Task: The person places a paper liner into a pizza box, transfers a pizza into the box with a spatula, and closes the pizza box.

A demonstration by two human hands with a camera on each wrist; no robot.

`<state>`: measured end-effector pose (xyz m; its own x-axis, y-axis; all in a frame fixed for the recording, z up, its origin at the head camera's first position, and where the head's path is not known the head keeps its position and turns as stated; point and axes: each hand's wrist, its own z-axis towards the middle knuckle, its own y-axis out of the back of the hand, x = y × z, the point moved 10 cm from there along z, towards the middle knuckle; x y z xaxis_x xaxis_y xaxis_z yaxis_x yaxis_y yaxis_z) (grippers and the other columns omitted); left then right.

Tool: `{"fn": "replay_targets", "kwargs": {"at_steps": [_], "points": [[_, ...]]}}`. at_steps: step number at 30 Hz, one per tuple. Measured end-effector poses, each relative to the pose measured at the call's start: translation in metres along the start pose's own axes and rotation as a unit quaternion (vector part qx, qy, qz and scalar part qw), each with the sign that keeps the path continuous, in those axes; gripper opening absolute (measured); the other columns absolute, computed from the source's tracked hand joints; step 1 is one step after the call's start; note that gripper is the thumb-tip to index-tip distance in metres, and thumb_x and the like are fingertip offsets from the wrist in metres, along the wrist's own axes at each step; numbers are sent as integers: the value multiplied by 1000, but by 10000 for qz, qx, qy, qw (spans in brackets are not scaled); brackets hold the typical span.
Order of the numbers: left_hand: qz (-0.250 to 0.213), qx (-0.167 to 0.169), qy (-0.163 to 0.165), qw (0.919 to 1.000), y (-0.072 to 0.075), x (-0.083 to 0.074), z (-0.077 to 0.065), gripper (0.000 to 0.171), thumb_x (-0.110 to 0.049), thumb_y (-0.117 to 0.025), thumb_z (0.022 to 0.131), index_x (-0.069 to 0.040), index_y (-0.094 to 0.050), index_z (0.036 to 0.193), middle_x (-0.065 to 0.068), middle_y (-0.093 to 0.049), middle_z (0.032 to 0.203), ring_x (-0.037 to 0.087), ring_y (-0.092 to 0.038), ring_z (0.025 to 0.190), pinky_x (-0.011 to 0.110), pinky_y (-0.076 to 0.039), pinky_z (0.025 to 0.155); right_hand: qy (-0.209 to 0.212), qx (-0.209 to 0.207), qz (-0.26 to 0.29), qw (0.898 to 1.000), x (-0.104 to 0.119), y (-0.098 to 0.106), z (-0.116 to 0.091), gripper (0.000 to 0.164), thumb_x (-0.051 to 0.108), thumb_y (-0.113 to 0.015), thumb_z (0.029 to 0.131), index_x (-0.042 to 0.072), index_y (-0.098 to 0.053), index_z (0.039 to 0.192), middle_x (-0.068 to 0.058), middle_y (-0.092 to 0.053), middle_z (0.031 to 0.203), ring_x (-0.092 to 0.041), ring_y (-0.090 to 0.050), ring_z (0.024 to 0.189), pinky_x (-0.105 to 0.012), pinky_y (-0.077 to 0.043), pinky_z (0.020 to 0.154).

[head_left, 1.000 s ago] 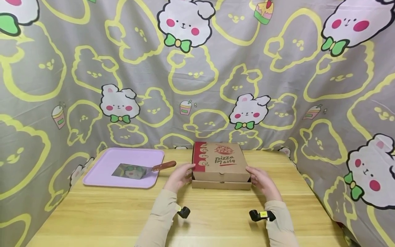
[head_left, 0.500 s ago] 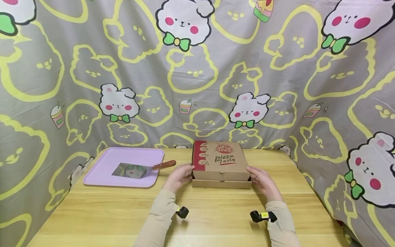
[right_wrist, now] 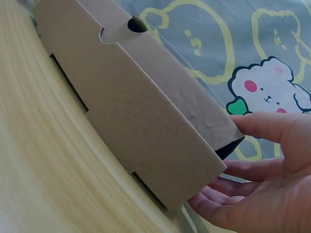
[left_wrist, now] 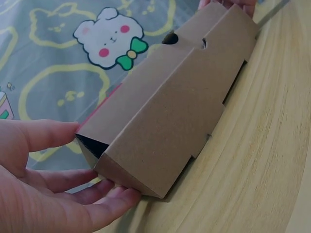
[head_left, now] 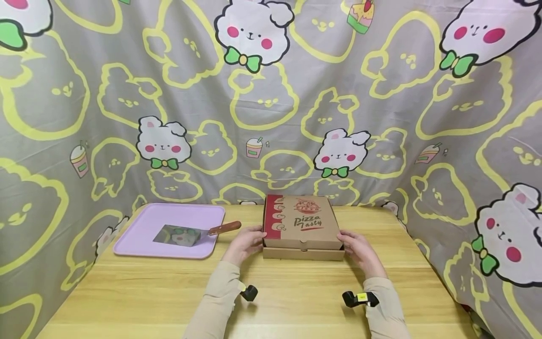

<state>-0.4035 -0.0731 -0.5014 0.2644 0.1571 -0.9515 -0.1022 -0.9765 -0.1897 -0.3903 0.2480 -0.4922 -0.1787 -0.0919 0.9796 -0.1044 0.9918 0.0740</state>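
Observation:
A brown cardboard pizza box point(head_left: 307, 220) with a red strip and printed lettering lies on the wooden table, its lid lowered almost onto the base. At the front left corner, my left hand point(head_left: 244, 244) has its thumb on the lid's edge and its other fingers against the side of the base. My right hand point(head_left: 360, 249) grips the front right corner the same way. Both wrist views show a narrow dark gap at the corner between lid and base; the left wrist view shows it beside the left thumb point(left_wrist: 51, 134). The inside of the box is hidden.
Left of the box, a lilac tray point(head_left: 146, 219) bears a wide metal pizza server point(head_left: 178, 234), its wooden handle point(head_left: 224, 228) reaching past the tray's right rim toward my left hand. A patterned grey curtain point(head_left: 271, 117) hangs behind and along both sides of the table.
The front of the lid has come down slightly, with both thumbs lowered along with it. The base of the box, the tray and the pizza server stay where they were.

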Motion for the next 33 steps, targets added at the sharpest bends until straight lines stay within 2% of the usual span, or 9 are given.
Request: {"fn": "replay_targets", "kwargs": {"at_steps": [2, 4, 7, 9, 12, 19, 25, 33], "points": [[2, 37, -13, 10000, 0, 1, 1, 61, 3, -58, 89, 12, -32, 144, 30, -46, 141, 31, -54, 117, 54, -39, 111, -15, -44, -93, 9999, -1, 0, 0, 62, 16, -52, 99, -12, -25, 147, 4, -55, 106, 3, -41, 70, -17, -38, 67], [22, 64, -56, 10000, 0, 0, 0, 62, 6, -57, 88, 13, -32, 144, 30, -44, 143, 31, -55, 118, 54, -39, 111, -26, -83, -221, 9997, -2, 1, 0, 62, 16, -53, 99, -11, -26, 147, -10, -57, 124, 5, -47, 80, -15, -41, 72], [28, 83, -119, 9999, -1, -2, -1, 62, 10, -56, 86, 13, -33, 143, 30, -45, 142, 27, -58, 111, 52, -40, 110, -3, -81, -348, 9994, -2, 1, 1, 62, 15, -54, 99, -11, -26, 147, -29, -39, 146, 1, -53, 94, -17, -45, 82], [34, 82, -135, 9999, -1, -3, -2, 62, 12, -55, 85, 12, -34, 143, 30, -45, 142, 25, -58, 108, 51, -40, 110, 32, -39, -404, 9992, -1, 0, 0, 63, 15, -54, 99, -11, -24, 148, -31, -27, 154, -3, -54, 104, -21, -45, 90], [51, 80, -128, 9999, -1, -3, -3, 63, 14, -55, 84, 11, -34, 144, 30, -44, 142, 26, -57, 110, 51, -39, 111, 72, -2, -315, 9995, 0, -1, 0, 64, 10, -54, 98, -13, -22, 148, -33, -22, 154, -6, -55, 106, -23, -46, 92], [196, 23, -133, 9997, 2, -1, -2, 65, 16, -55, 83, 10, -34, 144, 30, -40, 146, 33, -54, 120, 50, -42, 109, 50, -92, -120, 9999, -1, -2, 0, 66, 4, -57, 93, -13, -22, 147, -34, -25, 152, 1, -55, 91, -14, -49, 78], [271, -42, -147, 9995, 4, 2, 1, 66, 16, -57, 81, 9, -37, 144, 28, -42, 146, 34, -55, 120, 47, -44, 107, 109, -151, -252, 9995, 0, -2, 1, 65, -2, -56, 91, -15, -24, 146, -36, -27, 150, 1, -53, 93, -15, -48, 76], [590, -208, -206, 9978, 5, -1, 1, 66, 17, -57, 80, 8, -40, 143, 28, -46, 143, 27, -62, 109, 31, -56, 85, 133, -160, -250, 9995, 1, -3, -2, 64, -4, -56, 90, -15, -24, 145, -37, -28, 149, -2, -55, 94, -15, -49, 76]]}}
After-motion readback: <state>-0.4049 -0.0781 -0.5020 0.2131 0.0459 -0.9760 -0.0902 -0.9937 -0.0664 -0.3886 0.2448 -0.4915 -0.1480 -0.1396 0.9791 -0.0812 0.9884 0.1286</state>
